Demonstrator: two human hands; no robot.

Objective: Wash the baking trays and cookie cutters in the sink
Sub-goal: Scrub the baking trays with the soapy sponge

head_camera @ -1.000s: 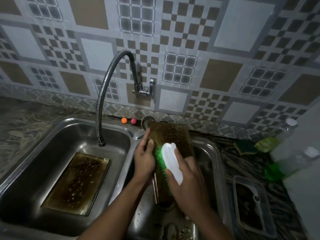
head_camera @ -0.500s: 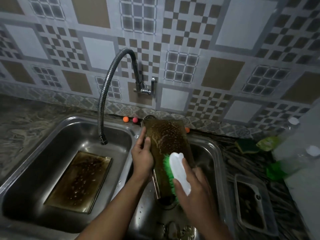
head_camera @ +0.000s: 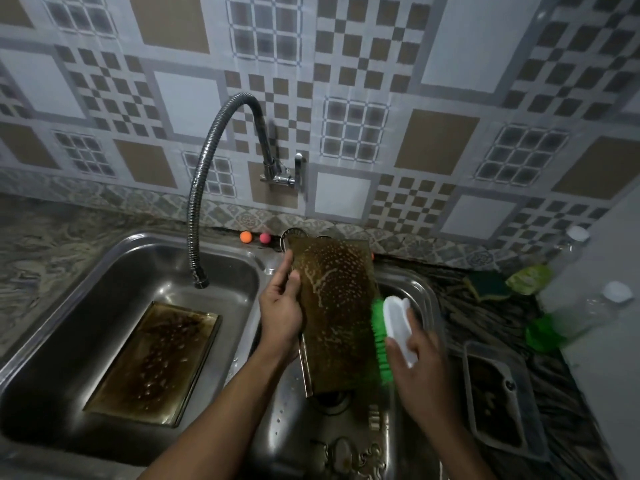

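Observation:
A stained brown baking tray [head_camera: 334,313], flecked with soap foam, stands tilted on its lower end in the right sink basin [head_camera: 420,292]. My left hand [head_camera: 281,306] grips the tray's left edge. My right hand [head_camera: 417,372] holds a white scrub brush [head_camera: 396,327] whose green bristles touch the tray's right edge. A second stained tray [head_camera: 152,363] lies flat in the left basin [head_camera: 104,271]. Small metal pieces, perhaps cookie cutters [head_camera: 356,452], lie at the bottom of the right basin, dim and hard to make out.
A flexible hose tap [head_camera: 207,188] hangs over the left basin. Two small balls [head_camera: 254,237] lie behind the sink. On the right counter are a clear plastic container [head_camera: 502,396], a green sponge [head_camera: 486,284], green packets and plastic bottles [head_camera: 588,306].
My right hand has slid the brush from the tray's upper middle down and to the right, onto its right edge. My left hand has kept its hold on the tray's left edge.

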